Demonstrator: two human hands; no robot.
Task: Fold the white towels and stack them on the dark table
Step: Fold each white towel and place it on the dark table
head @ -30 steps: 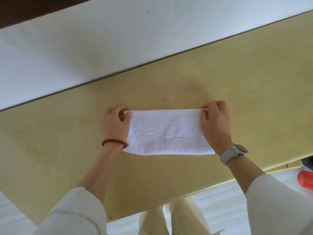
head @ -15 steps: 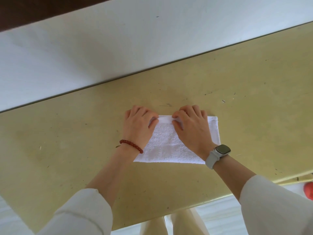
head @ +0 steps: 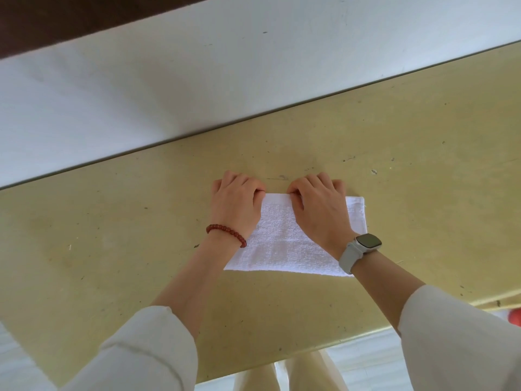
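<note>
Towel (head: 284,244), white and folded, lies flat on the yellow bench (head: 112,235) in front of me. My left hand (head: 235,206) and my right hand (head: 321,210) rest on its far edge, close together. The fingers of both are curled and pinch this edge. A red bracelet (head: 227,234) is on my left wrist, a watch (head: 363,244) on my right.

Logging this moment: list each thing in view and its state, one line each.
Towel: folded, flat on the yellow table.
Left hand: fingers curled on the towel's far edge.
Right hand: fingers curled on the same edge.
Bracelet: on the left wrist.
Watch: on the right wrist, screen dark.
</note>
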